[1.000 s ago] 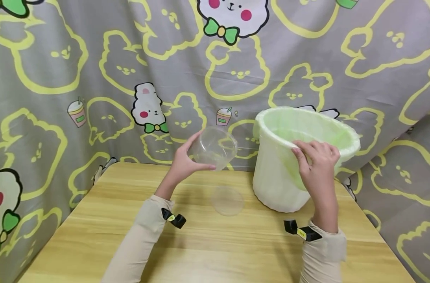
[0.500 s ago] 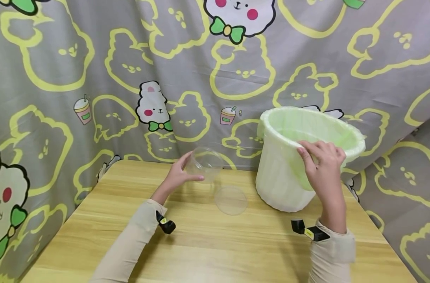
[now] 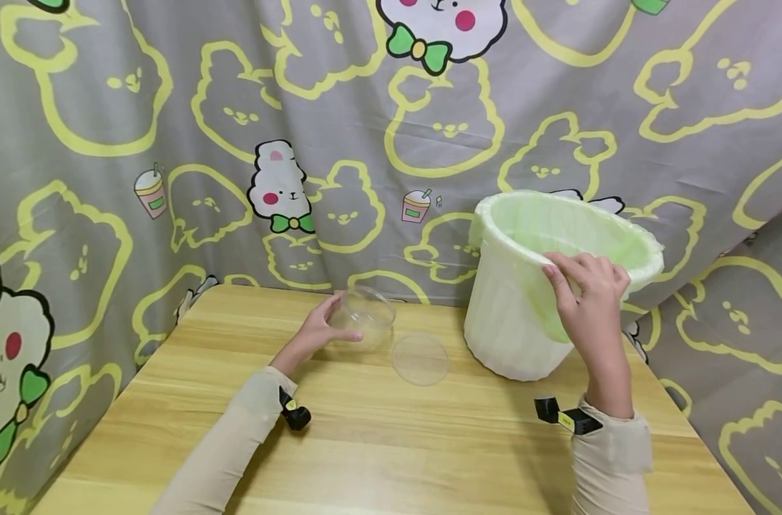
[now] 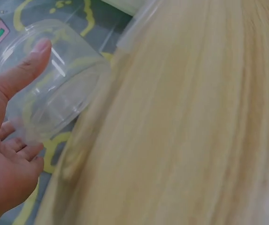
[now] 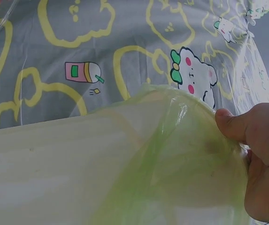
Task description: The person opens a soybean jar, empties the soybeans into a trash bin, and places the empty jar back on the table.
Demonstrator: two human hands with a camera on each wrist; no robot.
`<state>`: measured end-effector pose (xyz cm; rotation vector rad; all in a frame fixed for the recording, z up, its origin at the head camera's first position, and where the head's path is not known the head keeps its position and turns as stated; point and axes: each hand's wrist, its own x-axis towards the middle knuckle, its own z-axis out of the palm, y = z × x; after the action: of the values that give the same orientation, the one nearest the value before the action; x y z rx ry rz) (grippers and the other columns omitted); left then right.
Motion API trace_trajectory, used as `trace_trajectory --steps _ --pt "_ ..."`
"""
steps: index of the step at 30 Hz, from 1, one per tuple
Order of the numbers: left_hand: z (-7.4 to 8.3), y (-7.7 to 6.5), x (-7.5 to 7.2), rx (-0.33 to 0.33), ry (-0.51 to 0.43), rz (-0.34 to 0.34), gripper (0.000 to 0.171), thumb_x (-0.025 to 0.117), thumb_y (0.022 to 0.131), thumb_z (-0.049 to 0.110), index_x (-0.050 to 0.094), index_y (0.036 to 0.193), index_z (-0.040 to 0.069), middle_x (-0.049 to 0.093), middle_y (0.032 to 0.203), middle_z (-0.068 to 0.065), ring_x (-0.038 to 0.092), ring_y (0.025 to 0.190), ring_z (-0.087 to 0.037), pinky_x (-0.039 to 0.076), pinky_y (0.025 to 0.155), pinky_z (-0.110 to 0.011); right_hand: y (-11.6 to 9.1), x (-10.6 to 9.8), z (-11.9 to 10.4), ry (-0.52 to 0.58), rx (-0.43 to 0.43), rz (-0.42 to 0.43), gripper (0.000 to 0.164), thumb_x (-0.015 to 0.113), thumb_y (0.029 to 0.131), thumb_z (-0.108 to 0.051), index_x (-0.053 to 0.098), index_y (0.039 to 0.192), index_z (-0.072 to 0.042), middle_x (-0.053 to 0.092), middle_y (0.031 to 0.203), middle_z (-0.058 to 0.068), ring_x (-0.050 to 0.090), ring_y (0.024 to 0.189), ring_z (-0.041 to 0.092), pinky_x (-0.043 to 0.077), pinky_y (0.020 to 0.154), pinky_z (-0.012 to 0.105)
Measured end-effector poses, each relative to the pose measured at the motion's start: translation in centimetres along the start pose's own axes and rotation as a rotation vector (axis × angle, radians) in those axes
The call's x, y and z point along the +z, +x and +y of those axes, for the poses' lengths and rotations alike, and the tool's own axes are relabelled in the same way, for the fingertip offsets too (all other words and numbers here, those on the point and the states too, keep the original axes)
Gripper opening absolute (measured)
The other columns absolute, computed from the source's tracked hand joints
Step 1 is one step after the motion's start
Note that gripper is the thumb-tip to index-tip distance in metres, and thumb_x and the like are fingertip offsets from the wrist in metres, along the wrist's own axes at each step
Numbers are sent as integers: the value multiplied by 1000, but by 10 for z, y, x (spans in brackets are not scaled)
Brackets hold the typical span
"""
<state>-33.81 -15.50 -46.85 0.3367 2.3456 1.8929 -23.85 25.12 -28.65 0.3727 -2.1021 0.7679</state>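
Observation:
My left hand (image 3: 313, 333) holds a clear plastic bowl (image 3: 373, 315) by its side, low at the back of the table. In the left wrist view the thumb lies across the bowl (image 4: 66, 75) and the other fingers are on its far side. Whether its base touches the table I cannot tell. A clear round lid (image 3: 420, 360) lies flat just to the right. My right hand (image 3: 589, 297) grips the near rim of a whitish trash can (image 3: 503, 315), which leans toward me. Its pale green bag (image 5: 143, 173) is folded over the rim, with the thumb on it.
The wooden table (image 3: 391, 443) reaches back to a grey patterned curtain (image 3: 339, 129), which hangs close behind the can and the bowl. A second curtain side (image 3: 745, 300) stands at the right edge. Black wrist cameras (image 3: 294, 411) sit on both forearms.
My left hand has lowered the bowl from above the table, moving it slightly left. My right hand has kept its grip on the can's rim. The lid has stayed on the table.

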Motion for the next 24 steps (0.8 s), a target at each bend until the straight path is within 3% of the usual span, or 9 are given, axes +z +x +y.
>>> trace_trajectory --steps 7,16,24 --pt "-10 -2 -4 -1 -4 -22 109 92 74 14 27 161 15 32 165 -15 25 154 -38 23 125 -57 0 0 0 -5 -6 3 19 69 95 -4 76 111 2 64 88 19 41 89 21 17 107 54" --pt "-18 -4 -8 12 -12 -87 114 91 73 4 21 163 13 30 165 -20 22 154 -41 19 126 -58 -1 0 0 -9 -4 0 18 68 95 -4 75 111 2 63 87 18 39 88 16 17 106 53" --pt "-19 -5 -10 -8 43 -105 117 92 72 7 19 163 12 28 165 -21 19 155 -42 15 126 -61 0 0 0 -8 -2 -5 18 68 95 -4 76 111 1 64 87 18 41 88 22 17 106 53"
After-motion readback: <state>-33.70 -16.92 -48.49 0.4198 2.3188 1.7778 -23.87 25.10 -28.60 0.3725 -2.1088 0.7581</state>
